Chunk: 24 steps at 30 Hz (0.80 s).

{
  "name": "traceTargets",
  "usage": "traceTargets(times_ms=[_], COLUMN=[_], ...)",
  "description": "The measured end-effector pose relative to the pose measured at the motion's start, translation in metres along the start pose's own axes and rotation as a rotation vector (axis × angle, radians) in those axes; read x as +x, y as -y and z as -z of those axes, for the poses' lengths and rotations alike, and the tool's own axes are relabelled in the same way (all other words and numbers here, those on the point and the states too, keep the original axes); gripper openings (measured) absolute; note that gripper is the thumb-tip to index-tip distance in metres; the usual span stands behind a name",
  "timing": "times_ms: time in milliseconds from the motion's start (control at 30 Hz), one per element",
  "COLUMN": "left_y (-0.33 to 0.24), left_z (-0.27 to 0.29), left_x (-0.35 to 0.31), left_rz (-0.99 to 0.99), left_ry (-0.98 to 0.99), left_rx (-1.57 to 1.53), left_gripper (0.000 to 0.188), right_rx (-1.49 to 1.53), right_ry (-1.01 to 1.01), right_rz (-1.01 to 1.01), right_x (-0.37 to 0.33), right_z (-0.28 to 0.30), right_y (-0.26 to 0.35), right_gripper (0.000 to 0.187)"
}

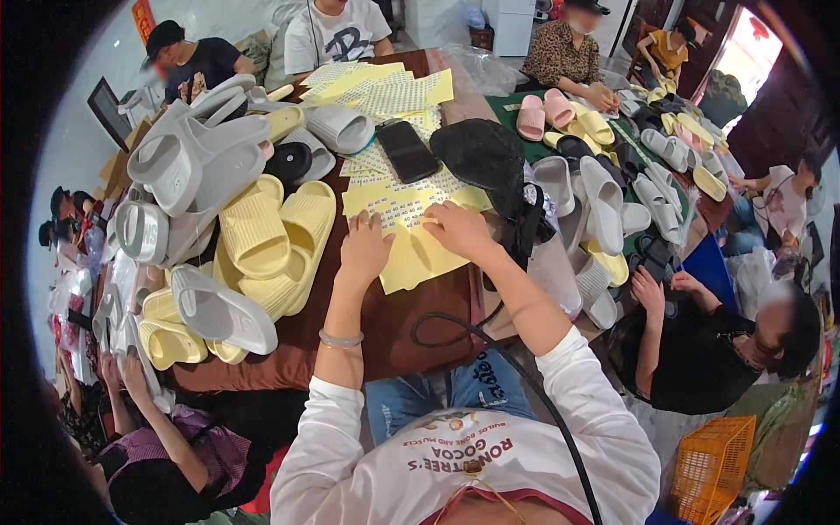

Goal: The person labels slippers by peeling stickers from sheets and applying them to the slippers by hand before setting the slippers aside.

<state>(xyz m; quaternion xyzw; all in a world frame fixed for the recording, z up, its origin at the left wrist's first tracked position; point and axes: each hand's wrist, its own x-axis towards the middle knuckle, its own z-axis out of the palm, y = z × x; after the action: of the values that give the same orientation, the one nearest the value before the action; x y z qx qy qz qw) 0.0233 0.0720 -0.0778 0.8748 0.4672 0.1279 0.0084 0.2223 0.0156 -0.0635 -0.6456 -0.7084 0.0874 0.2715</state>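
Note:
Both my hands rest on a yellow sheet of small printed stickers [420,258] lying on the brown-covered table. My left hand [366,249] touches its left part, fingers apart and slightly bent. Across from it, my right hand [461,231] lies on the sheet's right part with its fingers spread. Neither hand visibly grips anything, though a tiny sticker under the fingertips would be hard to see. A black phone [407,151] lies on the sheets just beyond my hands. Beside it is a black cap [479,162]. More sticker sheets [385,92] are spread toward the far edge.
Grey slippers [201,157] and yellow slippers [254,229] are heaped at my left. Further grey slippers [601,206] and pink slippers [558,108] lie to the right. A black cable [525,376] runs over my front. Several people sit around; an orange crate [713,464] stands at lower right.

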Motion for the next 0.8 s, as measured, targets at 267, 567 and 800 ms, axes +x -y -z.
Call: traceTargets(times_ms=[267, 567, 800], left_y=[-0.01, -0.028, -0.023], left_z=[0.012, 0.008, 0.014], left_x=[0.0, 0.004, 0.006], left_rz=[-0.052, -0.318, -0.383], left_ry=[0.004, -0.03, -0.038], left_rx=[-0.072, -0.142, -0.327], left_gripper=[0.043, 0.027, 0.027], right_rx=[-0.001, -0.032, -0.037], right_ry=[0.015, -0.02, -0.016], right_rz=[-0.02, -0.031, -0.022], right_x=[0.002, 0.002, 0.002], right_z=[0.0, -0.002, -0.001], right_y=[-0.001, 0.001, 0.002], right_gripper=[0.024, 0.023, 0.023])
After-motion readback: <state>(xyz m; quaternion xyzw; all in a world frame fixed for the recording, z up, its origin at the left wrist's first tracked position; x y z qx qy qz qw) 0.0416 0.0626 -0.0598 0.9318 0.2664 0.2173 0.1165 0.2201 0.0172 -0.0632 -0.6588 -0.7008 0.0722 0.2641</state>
